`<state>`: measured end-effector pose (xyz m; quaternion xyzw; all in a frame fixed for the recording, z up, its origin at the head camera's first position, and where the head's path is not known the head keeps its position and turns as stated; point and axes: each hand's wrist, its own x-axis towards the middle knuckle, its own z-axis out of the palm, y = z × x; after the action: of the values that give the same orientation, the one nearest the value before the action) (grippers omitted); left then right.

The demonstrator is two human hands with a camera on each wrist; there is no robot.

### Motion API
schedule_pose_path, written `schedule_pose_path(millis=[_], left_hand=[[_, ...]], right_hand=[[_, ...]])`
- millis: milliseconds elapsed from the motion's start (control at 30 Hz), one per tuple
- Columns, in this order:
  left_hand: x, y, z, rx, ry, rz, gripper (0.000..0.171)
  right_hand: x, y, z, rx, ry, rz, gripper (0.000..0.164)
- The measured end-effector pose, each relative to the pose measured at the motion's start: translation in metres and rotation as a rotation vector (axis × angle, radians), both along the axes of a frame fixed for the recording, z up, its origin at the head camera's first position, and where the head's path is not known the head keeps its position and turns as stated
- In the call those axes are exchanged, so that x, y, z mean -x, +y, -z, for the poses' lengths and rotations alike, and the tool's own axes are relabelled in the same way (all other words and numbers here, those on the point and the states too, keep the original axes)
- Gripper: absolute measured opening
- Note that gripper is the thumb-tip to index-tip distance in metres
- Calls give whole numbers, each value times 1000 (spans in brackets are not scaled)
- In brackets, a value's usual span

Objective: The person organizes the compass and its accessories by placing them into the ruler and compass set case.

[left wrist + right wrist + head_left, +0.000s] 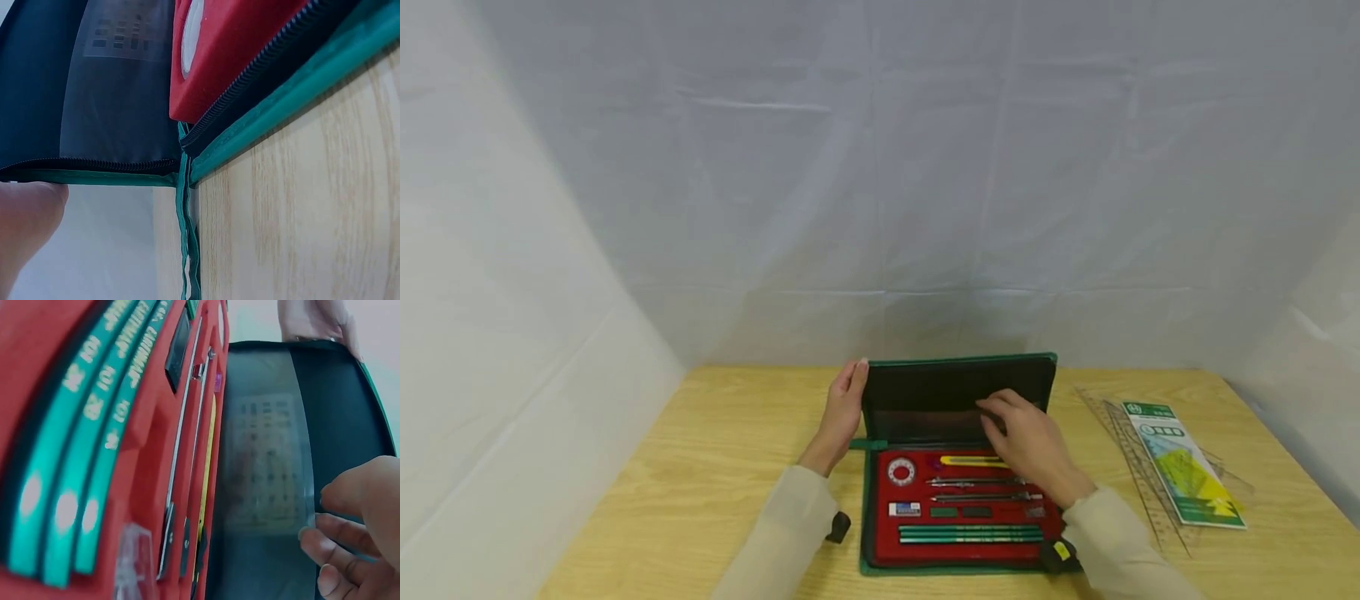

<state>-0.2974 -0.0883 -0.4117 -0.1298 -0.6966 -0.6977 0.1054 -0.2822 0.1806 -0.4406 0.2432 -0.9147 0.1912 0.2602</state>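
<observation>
Left of centre in the head view: left hand [842, 412] up at the lid's [958, 398] left edge, fingers laid along the green rim, thumb side hidden, propping the flap upright — a true grip or only a press, impossible to tell. Left wrist view confirms skin just under the zipped green edge [94, 177], near the hinge corner.

Centre: drafting set case [880, 550] lying open on the bench [715, 467], red tray [887, 533] flat, lid standing behind it. Held up that way, probably, to keep the inner pocket reachable.

Inside the tray, left to right: round white tape roll [901, 472], eraser [904, 508], green pencils [970, 533] lined along the near edge, yellow knife [970, 461] near the hinge.

Right of centre: right hand [1030, 446] hovering over the tray's far side, fingers loosely bent, fingertips at a clear plastic sheet [265, 469] inside the lid, nothing clearly pinched.

Far right: clear set squares [1131, 454] and a green-printed packet [1183, 467] lying well apart from the case, plenty of bare wood between. Open bench to the left too; white backdrop close behind the lid.
</observation>
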Motion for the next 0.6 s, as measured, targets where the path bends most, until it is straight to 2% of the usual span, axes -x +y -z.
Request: schedule_pose_path(millis=[267,600], left_hand=[[1,-2,3,2,-12,-3,34],[0,-1,-1,4,-21,-3,33]], right_hand=[[0,21,1,48,63,-51,16],[-2,67,1,150,61,-57,16]])
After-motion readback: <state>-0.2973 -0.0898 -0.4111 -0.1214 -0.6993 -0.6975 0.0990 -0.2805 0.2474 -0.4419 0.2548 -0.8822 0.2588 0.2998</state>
